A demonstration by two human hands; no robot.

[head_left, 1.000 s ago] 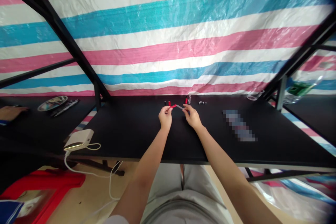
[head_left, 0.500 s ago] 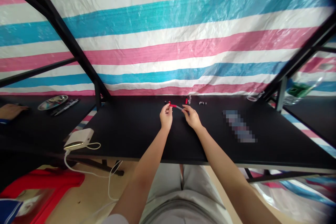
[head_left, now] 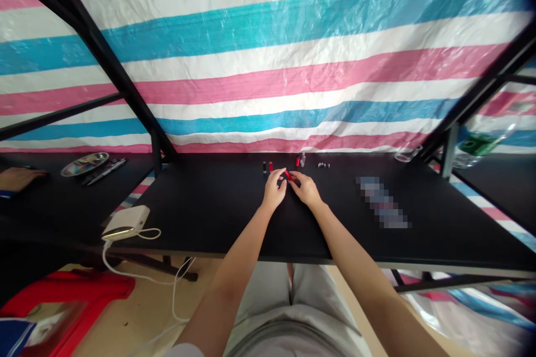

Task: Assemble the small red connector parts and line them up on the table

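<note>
My left hand (head_left: 274, 189) and my right hand (head_left: 306, 189) meet over the black table top (head_left: 218, 212), fingers nearly touching. Pinched between them is a small red tube (head_left: 287, 175), mostly hidden by my fingers. Any clear part joined to it is hidden. Just beyond my hands stand a small black piece (head_left: 264, 167), a red piece (head_left: 271, 166), a red-and-black piece (head_left: 297, 160) and a clear piece (head_left: 302, 160). Several tiny metal parts (head_left: 323, 165) lie further right.
A blurred patch (head_left: 381, 202) covers something on the table at right. A white power bank (head_left: 125, 222) with cable sits at left. On the neighbouring table are a metal dish (head_left: 84, 164), pens (head_left: 104, 171) and a co-worker's hand (head_left: 19, 178). A glass (head_left: 406, 154) stands far right.
My hands have moved together. The red part and clear tube, held apart earlier, now sit between my fingers, and the clear tube no longer shows.
</note>
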